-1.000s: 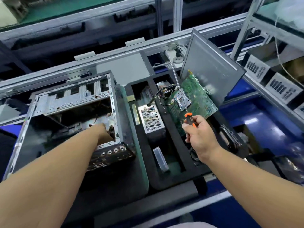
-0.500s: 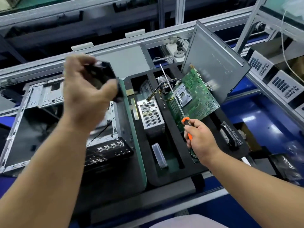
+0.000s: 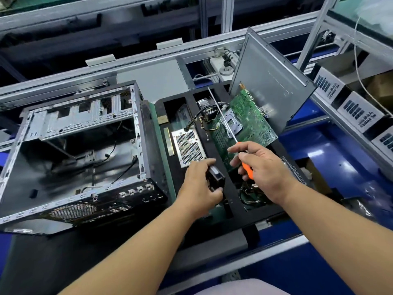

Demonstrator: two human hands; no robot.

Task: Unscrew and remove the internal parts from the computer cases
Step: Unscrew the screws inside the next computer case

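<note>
Black boxy internal part [image 3: 215, 177] is sitting pinched between left hand [image 3: 200, 186] thumb and fingers over the black foam tray [image 3: 214, 145]; right hand [image 3: 265, 169] is gripping the orange-handled screwdriver [image 3: 246, 167], forefinger extended.

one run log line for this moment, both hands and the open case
left hand grips small black part over black foam tray | right hand holds orange-handled screwdriver | grey metal computer case open
</note>
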